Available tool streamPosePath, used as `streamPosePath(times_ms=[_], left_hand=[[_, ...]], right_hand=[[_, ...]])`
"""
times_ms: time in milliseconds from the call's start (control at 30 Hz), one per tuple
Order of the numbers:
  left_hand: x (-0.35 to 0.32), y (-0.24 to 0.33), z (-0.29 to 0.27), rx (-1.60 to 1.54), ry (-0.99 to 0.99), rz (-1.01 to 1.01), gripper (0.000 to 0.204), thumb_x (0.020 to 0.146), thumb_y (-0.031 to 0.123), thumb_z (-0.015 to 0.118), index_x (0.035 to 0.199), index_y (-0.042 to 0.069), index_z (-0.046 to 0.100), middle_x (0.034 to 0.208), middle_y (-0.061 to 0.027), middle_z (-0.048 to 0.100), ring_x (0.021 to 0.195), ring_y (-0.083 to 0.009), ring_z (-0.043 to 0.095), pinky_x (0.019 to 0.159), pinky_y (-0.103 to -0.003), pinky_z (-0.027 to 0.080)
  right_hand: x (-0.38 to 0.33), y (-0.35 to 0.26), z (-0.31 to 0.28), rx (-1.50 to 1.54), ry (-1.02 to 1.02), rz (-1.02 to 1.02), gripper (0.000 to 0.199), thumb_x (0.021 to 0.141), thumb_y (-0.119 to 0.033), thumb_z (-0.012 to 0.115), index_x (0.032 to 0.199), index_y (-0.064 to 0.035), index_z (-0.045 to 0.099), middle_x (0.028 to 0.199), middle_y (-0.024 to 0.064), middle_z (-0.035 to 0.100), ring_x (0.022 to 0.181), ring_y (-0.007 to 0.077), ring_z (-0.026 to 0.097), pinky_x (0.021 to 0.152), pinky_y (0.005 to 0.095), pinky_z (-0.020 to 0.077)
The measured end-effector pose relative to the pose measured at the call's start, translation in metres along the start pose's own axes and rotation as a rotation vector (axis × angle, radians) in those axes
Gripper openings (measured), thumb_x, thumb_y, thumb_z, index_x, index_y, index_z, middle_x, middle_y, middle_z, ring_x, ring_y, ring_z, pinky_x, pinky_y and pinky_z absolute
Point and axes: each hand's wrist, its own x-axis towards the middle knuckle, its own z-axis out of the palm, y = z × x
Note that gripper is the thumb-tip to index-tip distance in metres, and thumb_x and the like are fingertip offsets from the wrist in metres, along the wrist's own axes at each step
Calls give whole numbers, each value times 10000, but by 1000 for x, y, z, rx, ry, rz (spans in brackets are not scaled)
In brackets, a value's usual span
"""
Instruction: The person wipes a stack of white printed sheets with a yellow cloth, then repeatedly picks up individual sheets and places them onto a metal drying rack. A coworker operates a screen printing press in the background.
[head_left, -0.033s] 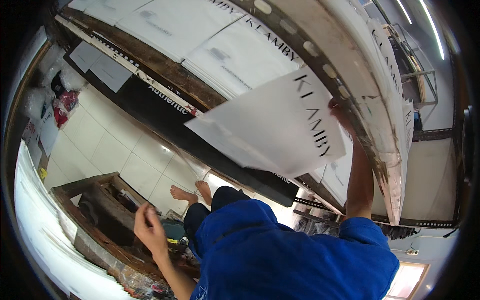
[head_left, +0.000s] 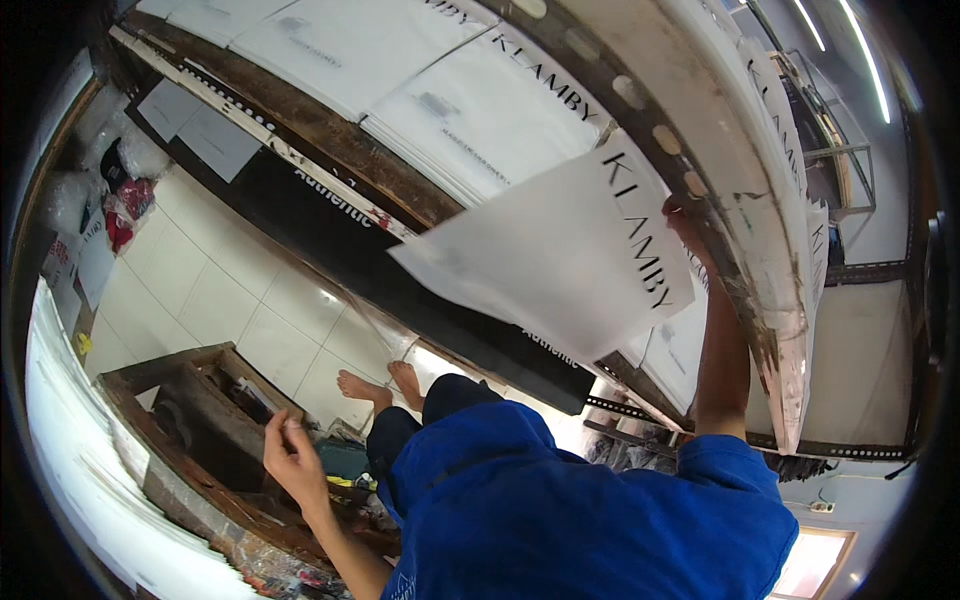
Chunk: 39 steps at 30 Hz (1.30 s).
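Note:
A white sheet (head_left: 530, 250) with large black lettering along its right side hangs in front of a shelf, tilted, its left corner drooping free. My right hand (head_left: 688, 238) reaches up beneath a long pale shelf edge (head_left: 715, 150) and grips the sheet near its upper right edge. Part of that hand is hidden by the shelf edge. Behind the sheet, stacks of similar white printed sheets (head_left: 470, 120) lie on the shelf. Lower left, my left hand (head_left: 294, 462) is raised with loosely bent fingers and nothing in them, near an open-topped brown wooden frame (head_left: 190, 360).
A black lettered panel (head_left: 440, 295) runs along the lower shelf. At the left rim stands a large white stack (head_left: 75, 470). Clear plastic bags and red items (head_left: 130, 205) lie beyond the tiled floor (head_left: 230, 275). More sheets (head_left: 765, 110) rest above the pale edge.
The sheet in my right hand has swung slightly to the right, its left corner with it. My left hand has shifted a little to the left.

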Motion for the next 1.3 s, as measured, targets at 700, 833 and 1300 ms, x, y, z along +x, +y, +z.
streamPosePath(times_ms=[700, 833, 1300], left_hand=[[-270, -233, 58, -288, 51, -993, 157, 918, 136, 571, 780, 65, 550, 683, 68, 444, 614, -51, 376, 535, -238, 307], [-244, -220, 67, -399, 115, -919, 183, 938, 164, 571, 788, 62, 545, 678, 64, 441, 599, -50, 374, 532, -233, 300], [-243, -225, 76, -182, 63, -831, 184, 907, 180, 582, 879, 4, 629, 757, -22, 589, 684, -110, 507, 643, -267, 415]], right_hand=[[142, 132, 25, -450, 315, 169, 110, 808, -125, 556, 839, -60, 640, 813, 168, 656, 809, 314, 641, 716, 394, 483], [142, 123, 23, -480, 310, 213, 119, 811, -137, 552, 860, -69, 637, 836, 170, 660, 833, 321, 637, 735, 404, 479], [137, 119, 56, -520, 605, 218, 226, 910, -143, 517, 1097, -37, 589, 1132, 135, 613, 1028, 289, 592, 890, 394, 457]])
